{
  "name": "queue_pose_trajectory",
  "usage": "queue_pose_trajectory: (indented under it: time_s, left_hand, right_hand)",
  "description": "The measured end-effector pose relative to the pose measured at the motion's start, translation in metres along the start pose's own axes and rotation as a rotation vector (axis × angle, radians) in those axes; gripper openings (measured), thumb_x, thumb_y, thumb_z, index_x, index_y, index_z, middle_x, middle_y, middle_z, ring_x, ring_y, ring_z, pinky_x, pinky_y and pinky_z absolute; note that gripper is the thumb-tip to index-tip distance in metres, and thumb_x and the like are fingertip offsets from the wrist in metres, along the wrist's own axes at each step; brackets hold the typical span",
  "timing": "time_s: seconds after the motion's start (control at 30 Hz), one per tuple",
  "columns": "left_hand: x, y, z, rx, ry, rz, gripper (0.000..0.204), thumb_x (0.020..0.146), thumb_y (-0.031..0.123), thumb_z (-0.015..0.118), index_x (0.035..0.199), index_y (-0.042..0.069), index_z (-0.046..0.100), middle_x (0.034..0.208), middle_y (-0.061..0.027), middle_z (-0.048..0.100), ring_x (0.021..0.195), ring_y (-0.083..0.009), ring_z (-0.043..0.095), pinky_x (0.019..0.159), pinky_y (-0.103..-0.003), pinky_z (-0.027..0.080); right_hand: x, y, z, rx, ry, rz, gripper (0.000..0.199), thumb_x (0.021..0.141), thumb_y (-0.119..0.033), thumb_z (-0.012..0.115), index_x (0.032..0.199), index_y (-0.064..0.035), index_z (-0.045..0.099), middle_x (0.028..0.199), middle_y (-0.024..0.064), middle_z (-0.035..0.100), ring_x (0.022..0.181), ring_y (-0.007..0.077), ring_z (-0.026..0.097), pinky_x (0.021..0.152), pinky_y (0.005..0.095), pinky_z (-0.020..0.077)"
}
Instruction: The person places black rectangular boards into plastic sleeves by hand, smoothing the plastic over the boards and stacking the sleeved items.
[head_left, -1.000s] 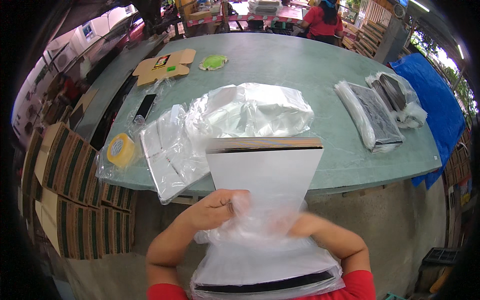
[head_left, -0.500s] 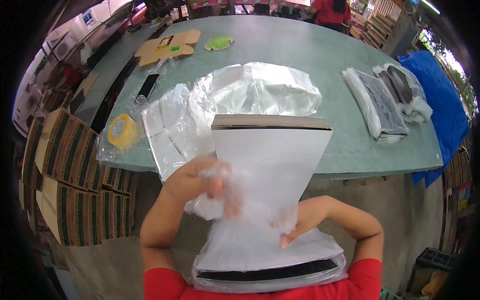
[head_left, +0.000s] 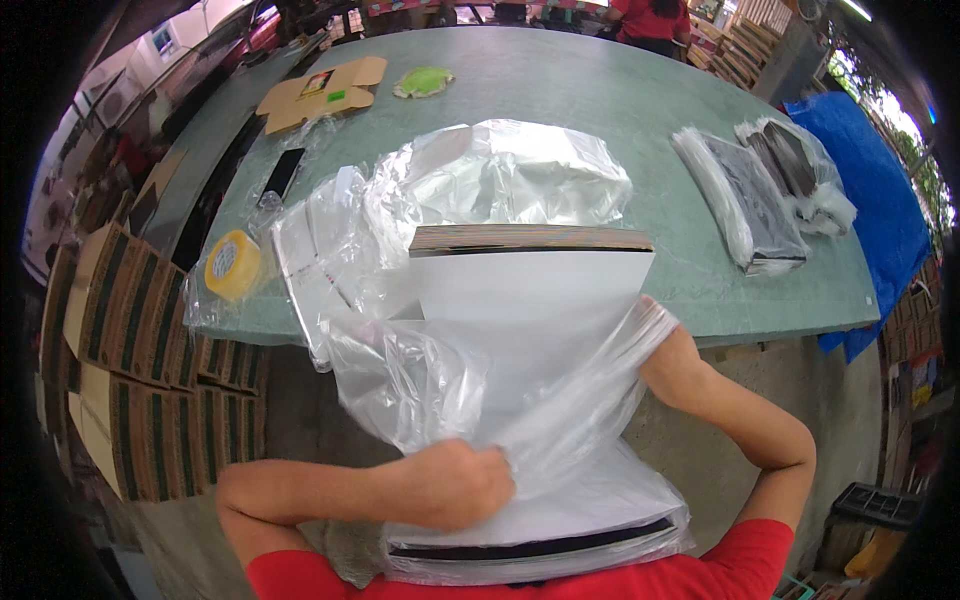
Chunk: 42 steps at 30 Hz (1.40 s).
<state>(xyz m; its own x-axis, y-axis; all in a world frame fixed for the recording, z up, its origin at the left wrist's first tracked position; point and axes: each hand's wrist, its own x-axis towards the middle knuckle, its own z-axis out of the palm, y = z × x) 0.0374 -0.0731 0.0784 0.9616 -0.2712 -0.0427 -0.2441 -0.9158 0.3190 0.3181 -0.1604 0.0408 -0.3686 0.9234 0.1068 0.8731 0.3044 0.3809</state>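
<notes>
At the near table edge, I hold a white stack (head_left: 520,330) upright against my chest, its top edge level with the green table (head_left: 620,110). A clear bag (head_left: 430,380) covers the stack's lower part and bunches loosely on its left face.

1. Left hand (head_left: 455,485): fingers curled tight into a fist on a gather of bag film, low on the front face.
2. Right hand (head_left: 668,355): set against the stack's right edge, stretching a taut band of film there. I cannot tell how its fingers lie; the film and stack hide them.
3. Step in hand, as I judge it: working the bag along the stack. The upper half is bare, the lower half sheathed.
4. Next move, as I judge it: both hands must pull evenly. The left-side bunching needs smoothing first, or the film may snag on a corner or tear.

Behind the stack lie an empty plastic sheet (head_left: 500,175), a yellow tape roll (head_left: 233,265) and a flat carton (head_left: 320,90). Two bagged bundles (head_left: 760,190) sit well apart at right. Striped boxes (head_left: 130,330) stand below the table at left.
</notes>
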Motion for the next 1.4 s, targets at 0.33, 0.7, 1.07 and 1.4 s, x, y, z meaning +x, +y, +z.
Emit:
queue_pose_trajectory:
  time_s: [0.33, 0.7, 1.07, 1.4]
  left_hand:
    - [-0.009, -0.002, 0.049, 0.018, 0.037, -0.215, 0.014, 0.065, 0.011, 0.051, 0.066, -0.002, 0.056, 0.066, -0.015, 0.056, 0.064, -0.0223, 0.059, 0.051, -0.033, 0.046]
    - [-0.035, -0.035, 0.043, 0.037, -0.164, -0.521, 0.016, 0.069, 0.019, 0.056, 0.061, 0.005, 0.058, 0.062, -0.0094, 0.057, 0.059, -0.0231, 0.058, 0.049, -0.036, 0.045]
    - [-0.044, -0.111, -0.009, 0.239, 1.025, -0.973, 0.052, 0.065, -0.008, 0.048, 0.114, 0.011, 0.046, 0.102, -0.0126, 0.05, 0.091, -0.0274, 0.052, 0.071, -0.03, 0.043]
    - [-0.079, -0.081, -0.007, -0.758, 0.736, -0.332, 0.041, 0.061, -0.008, 0.054, 0.102, 0.001, 0.055, 0.082, -0.0076, 0.059, 0.076, -0.0167, 0.056, 0.061, -0.025, 0.044]
  right_hand:
    - [0.019, -0.02, -0.004, -0.212, -0.298, 0.116, 0.039, 0.08, -0.02, 0.038, 0.117, -0.0078, 0.044, 0.124, 0.0094, 0.039, 0.117, 0.0194, 0.034, 0.104, 0.0363, 0.0089]
    - [0.032, 0.011, -0.064, 0.687, -0.165, 0.405, 0.021, 0.061, -0.009, 0.06, 0.08, -0.0047, 0.054, 0.074, 0.0121, 0.057, 0.069, 0.0241, 0.058, 0.063, 0.0367, 0.0454]
    - [0.053, 0.017, -0.023, 0.494, 0.546, 0.617, 0.066, 0.057, 0.014, 0.045, 0.119, -0.0092, 0.04, 0.105, 0.0167, 0.044, 0.101, 0.0327, 0.04, 0.085, 0.0375, 0.0329]
    - [-0.033, 0.033, -0.037, 1.709, 0.326, 0.548, 0.036, 0.06, 0.001, 0.063, 0.096, 0.0019, 0.059, 0.074, 0.0039, 0.058, 0.068, 0.0114, 0.054, 0.063, 0.0237, 0.0417]
